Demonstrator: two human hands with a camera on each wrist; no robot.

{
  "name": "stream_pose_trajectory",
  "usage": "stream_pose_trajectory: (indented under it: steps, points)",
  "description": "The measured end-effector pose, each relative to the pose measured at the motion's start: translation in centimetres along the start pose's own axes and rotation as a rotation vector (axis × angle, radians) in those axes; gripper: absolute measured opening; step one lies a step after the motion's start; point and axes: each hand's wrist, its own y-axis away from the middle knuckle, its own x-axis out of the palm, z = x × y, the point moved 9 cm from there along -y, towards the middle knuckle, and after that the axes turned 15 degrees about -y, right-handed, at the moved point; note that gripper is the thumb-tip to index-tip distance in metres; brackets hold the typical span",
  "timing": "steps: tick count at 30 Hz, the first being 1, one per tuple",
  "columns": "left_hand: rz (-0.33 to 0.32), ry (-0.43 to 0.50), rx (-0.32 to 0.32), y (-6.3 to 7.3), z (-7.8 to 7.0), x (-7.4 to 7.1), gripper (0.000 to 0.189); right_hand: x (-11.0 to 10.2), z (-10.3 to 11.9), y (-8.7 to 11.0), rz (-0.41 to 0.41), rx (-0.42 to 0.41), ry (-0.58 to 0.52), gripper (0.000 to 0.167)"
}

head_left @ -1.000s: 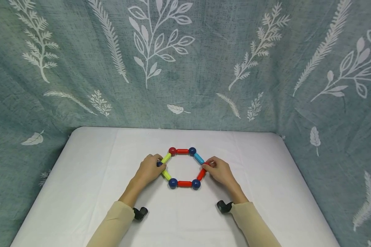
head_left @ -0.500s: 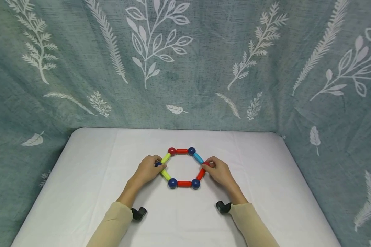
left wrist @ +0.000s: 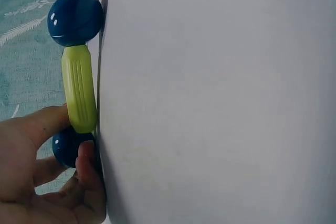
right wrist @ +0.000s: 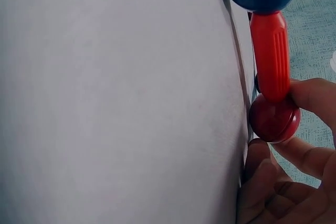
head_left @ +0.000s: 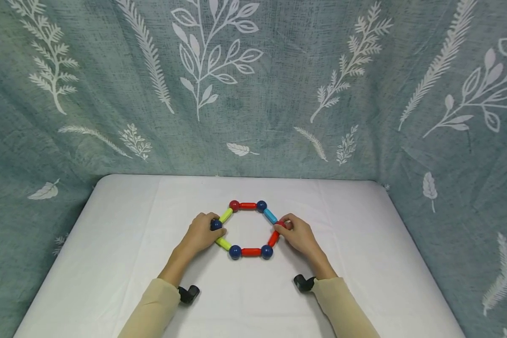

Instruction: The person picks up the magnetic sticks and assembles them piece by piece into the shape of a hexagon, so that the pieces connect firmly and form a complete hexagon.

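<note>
A six-sided ring of balls and ribbed rods lies on the white table. My left hand [head_left: 200, 232] holds the blue ball [head_left: 216, 225] at the ring's left corner, with thumb and fingers around it. From that ball run two yellow-green rods [head_left: 224, 243]; the nearer one fills the left wrist view above the thumb. At the right corner, my right hand [head_left: 301, 234] pinches a dark red ball [right wrist: 274, 118], where a red rod [right wrist: 270, 56] meets a light blue rod [head_left: 270, 216]. Two blue balls [head_left: 235, 252] with a red rod [head_left: 251, 252] between them form the near side.
The ring's far side has a red ball [head_left: 234, 205], a red rod [head_left: 248, 205] and a blue ball [head_left: 261, 206]. Behind the white table [head_left: 346, 202] hangs a green leaf-patterned cloth [head_left: 274, 94]. Black wrist cameras [head_left: 188, 294] jut out near both sleeves.
The ring has shifted very slightly left. More of the blue ball in my left hand shows, and the nearer yellow-green rod lies at a flatter angle. My right hand keeps its hold.
</note>
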Motion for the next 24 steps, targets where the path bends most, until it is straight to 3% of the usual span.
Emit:
stream_pose_trajectory:
  steps: [4,12,18,24]
  points:
    - [0.017,-0.014,-0.006,0.5,0.1,0.0,0.051,0.1,0.0,0.0,0.002,0.0,-0.003,0.03]
    - [0.059,-0.052,-0.086,2.1,0.6,0.1,0.075,0.3,0.0,0.0,-0.002,0.01,-0.007,0.028]
    - [0.072,0.074,-0.138,2.4,0.8,0.5,0.087,0.2,-0.1,0.0,-0.002,0.012,-0.011,0.029]
    - [0.091,0.182,-0.166,2.1,1.2,1.2,0.086,0.1,-0.2,0.0,0.0,0.01,-0.015,0.029]
